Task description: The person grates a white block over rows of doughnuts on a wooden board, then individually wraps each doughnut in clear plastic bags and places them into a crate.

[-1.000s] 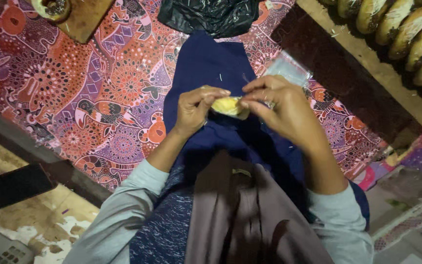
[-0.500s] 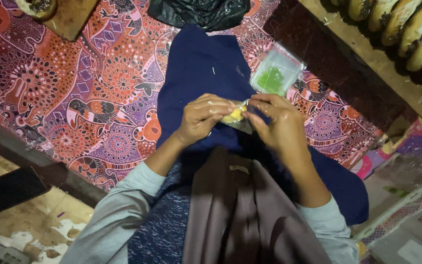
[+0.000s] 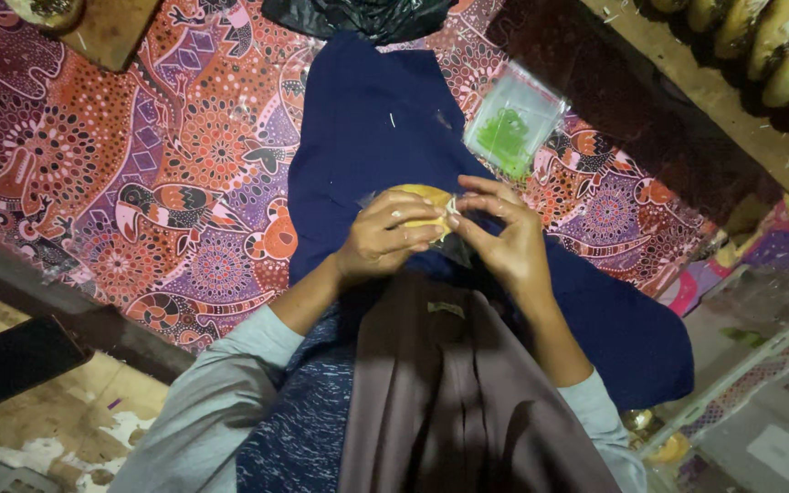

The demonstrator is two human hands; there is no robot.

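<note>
Left hand [image 3: 385, 239] and right hand [image 3: 504, 239] raised together over navy cloth [image 3: 367, 137], fingers [image 3: 413, 217] of both pinched on a small yellow bun in clear wrap [image 3: 422, 205] held between them, left cupping it from the side, right fingertips gripping the wrap at its edge. Beyond the hands: clear bag of green bits [image 3: 513, 123] lying partly on the navy cloth and partly on the red patterned cloth [image 3: 139, 155]; black plastic bag [image 3: 367, 14] at the far edge; row of pale loaves [image 3: 778, 55] on a wooden shelf [image 3: 687, 82], upper right. Dark phone [image 3: 11, 361] lying on the floor, lower left, well apart.
</note>
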